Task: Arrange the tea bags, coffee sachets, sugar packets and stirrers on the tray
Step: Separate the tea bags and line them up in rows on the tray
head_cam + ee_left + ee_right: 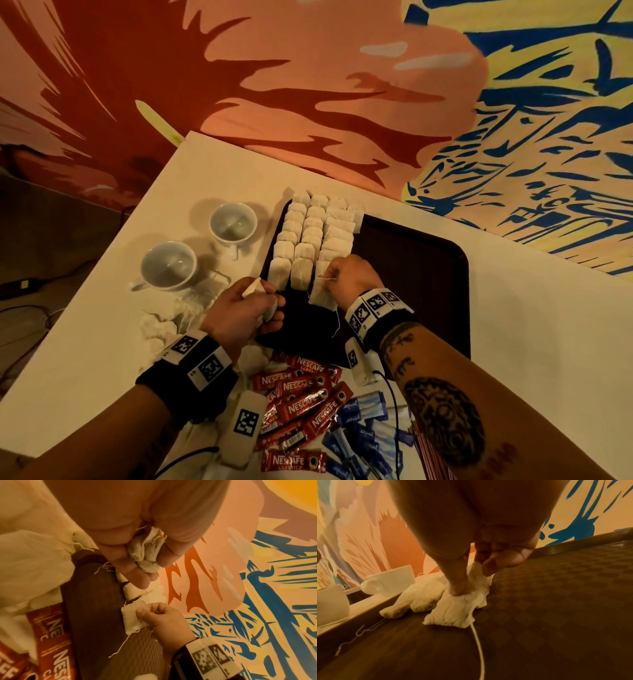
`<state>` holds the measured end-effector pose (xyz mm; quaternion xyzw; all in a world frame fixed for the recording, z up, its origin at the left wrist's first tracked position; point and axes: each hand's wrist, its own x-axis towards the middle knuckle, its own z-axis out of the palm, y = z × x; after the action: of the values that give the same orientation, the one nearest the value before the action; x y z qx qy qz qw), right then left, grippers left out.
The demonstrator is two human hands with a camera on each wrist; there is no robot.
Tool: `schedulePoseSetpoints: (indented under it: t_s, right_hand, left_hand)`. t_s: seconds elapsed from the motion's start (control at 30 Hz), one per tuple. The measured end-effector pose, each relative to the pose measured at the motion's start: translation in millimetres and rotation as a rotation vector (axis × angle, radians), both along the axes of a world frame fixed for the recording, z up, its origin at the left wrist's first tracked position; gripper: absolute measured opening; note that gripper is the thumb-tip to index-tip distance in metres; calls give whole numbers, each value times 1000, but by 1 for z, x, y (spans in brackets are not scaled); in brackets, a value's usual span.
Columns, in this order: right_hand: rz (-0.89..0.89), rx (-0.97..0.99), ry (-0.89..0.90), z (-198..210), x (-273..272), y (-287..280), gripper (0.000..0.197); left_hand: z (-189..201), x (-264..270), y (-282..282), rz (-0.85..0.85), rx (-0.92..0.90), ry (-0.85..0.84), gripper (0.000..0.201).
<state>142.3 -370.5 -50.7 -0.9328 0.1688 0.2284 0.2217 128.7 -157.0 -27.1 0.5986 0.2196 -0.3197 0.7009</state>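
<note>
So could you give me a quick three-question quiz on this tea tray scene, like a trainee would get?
1. True or false: the coffee sachets already lie on the tray.
2. How many rows of tea bags are forming on the tray: A two, B three, C five?
3. What does the left hand hold, and what is the right hand doing?

Key
1. False: they lie on the table beside the tray's near edge.
2. B.
3. The left hand grips spare tea bags; the right hand presses one tea bag down at the near end of the third row.
</note>
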Motion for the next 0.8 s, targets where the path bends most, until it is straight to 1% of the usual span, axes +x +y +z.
schedulePoseSetpoints:
  t_s: [0.07, 0.2, 0.23, 0.3, 0.37, 0.47, 0.53, 0.6, 0.67, 0.7, 0.77, 0.8]
  right_hand:
    - [-5, -14, -7, -1, 1, 0, 11]
    - [-82, -56, -56, 0, -5, 2, 32]
    - [-92, -67, -80, 2, -8, 3, 32]
    - [-62, -81, -116, 5, -15, 8, 22]
    - [21, -105, -92, 5, -22, 14, 13]
    - [106, -124, -19, -1, -27, 19, 18]
    - [103, -122, -5, -1, -28, 18, 21]
    - [90, -106, -6, 2, -27, 17, 21]
    - [35, -42, -36, 10, -28, 16, 17]
    - [-9, 24, -89, 16, -29, 16, 15]
    - [-95, 217, -265, 31, -34, 20, 11]
    - [-120, 325, -335, 40, -37, 23, 8]
  left_hand:
    - [0, 1, -1, -1, -3, -2, 12]
    - [0, 3, -3, 2, -10, 11, 10]
    - [0, 3, -4, 9, -15, 19, 10]
    - [0, 4, -7, 28, -26, 34, 12]
    - [0, 4, -11, 44, -53, 56, 20]
    - [4, 2, -15, 70, -123, 96, 27]
    - [6, 1, -16, 73, -167, 110, 29]
    - [9, -1, -16, 67, -194, 101, 25]
    - [8, -3, -15, 69, -200, 83, 19]
    - [8, -5, -15, 58, -195, 65, 16]
    - [11, -10, -15, 7, -180, 18, 14]
    - [13, -12, -16, -24, -164, -11, 16]
